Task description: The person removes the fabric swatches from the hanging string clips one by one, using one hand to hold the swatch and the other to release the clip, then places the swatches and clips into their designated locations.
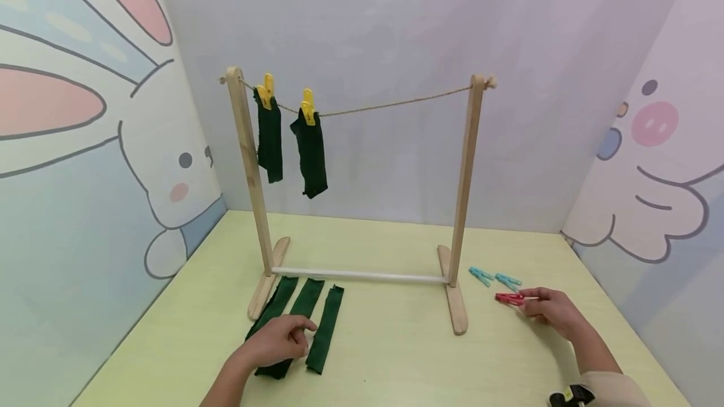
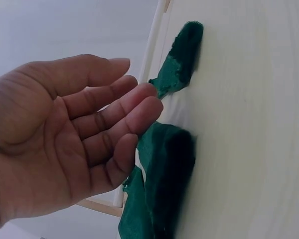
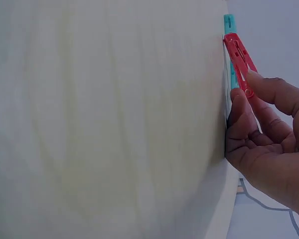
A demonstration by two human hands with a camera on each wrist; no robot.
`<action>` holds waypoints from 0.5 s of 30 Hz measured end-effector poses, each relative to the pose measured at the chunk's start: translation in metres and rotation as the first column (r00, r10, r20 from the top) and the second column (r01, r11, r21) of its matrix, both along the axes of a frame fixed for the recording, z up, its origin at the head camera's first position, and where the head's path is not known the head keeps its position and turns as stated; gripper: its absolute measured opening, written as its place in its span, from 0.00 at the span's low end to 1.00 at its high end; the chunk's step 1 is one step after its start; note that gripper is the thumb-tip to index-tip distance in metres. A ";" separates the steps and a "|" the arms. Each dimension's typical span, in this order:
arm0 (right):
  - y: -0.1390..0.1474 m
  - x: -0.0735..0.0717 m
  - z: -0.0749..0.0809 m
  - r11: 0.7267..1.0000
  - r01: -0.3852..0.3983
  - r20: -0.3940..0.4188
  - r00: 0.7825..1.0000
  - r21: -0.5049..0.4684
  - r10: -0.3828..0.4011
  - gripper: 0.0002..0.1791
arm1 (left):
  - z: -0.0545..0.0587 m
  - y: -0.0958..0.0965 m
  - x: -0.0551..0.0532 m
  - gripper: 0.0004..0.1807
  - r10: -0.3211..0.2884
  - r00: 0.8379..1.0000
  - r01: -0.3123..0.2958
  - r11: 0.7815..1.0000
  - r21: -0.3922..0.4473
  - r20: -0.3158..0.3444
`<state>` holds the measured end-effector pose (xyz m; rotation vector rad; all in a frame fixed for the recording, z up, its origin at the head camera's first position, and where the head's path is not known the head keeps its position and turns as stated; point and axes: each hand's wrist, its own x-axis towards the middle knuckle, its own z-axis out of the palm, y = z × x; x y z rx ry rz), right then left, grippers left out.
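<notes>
My right hand [image 1: 551, 311] pinches one end of a red clothespin [image 1: 509, 299] between thumb and fingers, low over the right side of the table. In the right wrist view the clothespin [image 3: 234, 45] points away from the fingertips, overlapping a blue one [image 3: 229, 22] behind it. Loosely curled and holding nothing, my left hand [image 1: 279, 339] hovers over dark green cloth strips: a left one [image 1: 278, 300], a middle one [image 1: 308, 296] and a right one [image 1: 326, 331]. It partly hides the left and middle strips. The left wrist view shows its bare palm [image 2: 45, 144] beside green cloth [image 2: 167, 169].
A wooden stand with a left post [image 1: 249, 162], a right post [image 1: 467, 174] and a white bottom bar [image 1: 362, 276] carries a string [image 1: 390, 104]. Two green cloths [image 1: 271, 143] hang at its left under yellow clothespins [image 1: 308, 108]. Two blue clothespins [image 1: 481, 276] lie right of the stand.
</notes>
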<state>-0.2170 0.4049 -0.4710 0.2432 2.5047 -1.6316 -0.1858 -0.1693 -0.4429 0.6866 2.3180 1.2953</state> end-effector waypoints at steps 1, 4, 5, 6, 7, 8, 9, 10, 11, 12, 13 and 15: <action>0.001 0.000 -0.001 1.000 -0.008 -0.004 1.000 0.014 0.008 0.24 | 0.001 0.000 0.000 0.17 0.000 1.000 0.000 1.000 0.009 0.001; 0.002 0.001 -0.002 1.000 -0.004 -0.008 1.000 0.026 0.005 0.25 | 0.003 -0.001 -0.001 0.17 0.001 1.000 -0.001 1.000 0.027 0.004; 0.002 0.002 -0.001 1.000 -0.008 -0.010 1.000 0.025 0.008 0.25 | 0.004 -0.001 -0.001 0.18 0.001 1.000 -0.001 0.999 0.032 0.001; 0.002 0.002 -0.001 1.000 -0.008 -0.014 1.000 0.022 0.008 0.26 | 0.005 -0.001 -0.002 0.18 0.003 1.000 -0.004 0.999 0.040 0.002; 0.002 0.003 -0.001 1.000 -0.022 -0.022 1.000 0.022 0.022 0.26 | 0.005 -0.002 -0.003 0.18 0.004 1.000 -0.004 0.999 0.047 -0.002; 0.002 0.003 0.000 1.000 -0.022 -0.026 0.999 0.018 0.022 0.27 | 0.006 -0.002 -0.004 0.18 0.004 1.000 -0.004 0.998 0.056 -0.006; 0.002 0.004 0.000 0.999 -0.029 -0.031 0.999 0.017 0.030 0.27 | 0.007 -0.002 -0.004 0.19 0.004 1.000 -0.003 0.998 0.063 -0.010; 0.002 0.004 0.001 1.000 -0.025 -0.032 0.999 0.012 0.026 0.28 | 0.008 -0.002 -0.005 0.19 0.007 1.000 -0.006 0.998 0.069 -0.013; 0.003 0.005 0.002 0.999 -0.037 -0.038 0.999 0.012 0.038 0.28 | 0.010 -0.003 -0.005 0.20 0.010 1.000 -0.009 0.997 0.078 -0.016; 0.003 0.005 0.003 0.999 -0.032 -0.042 0.999 0.010 0.033 0.27 | 0.011 -0.003 -0.006 0.20 0.015 1.000 -0.013 0.996 0.085 -0.019; 0.002 0.006 0.005 0.999 -0.042 -0.048 0.998 0.017 0.042 0.27 | 0.012 -0.004 -0.006 0.20 0.018 1.000 -0.016 0.996 0.091 -0.024; 0.001 0.009 0.009 0.999 -0.038 -0.056 0.998 0.025 0.039 0.27 | 0.015 -0.005 -0.005 0.21 0.033 0.999 -0.029 0.994 0.102 -0.032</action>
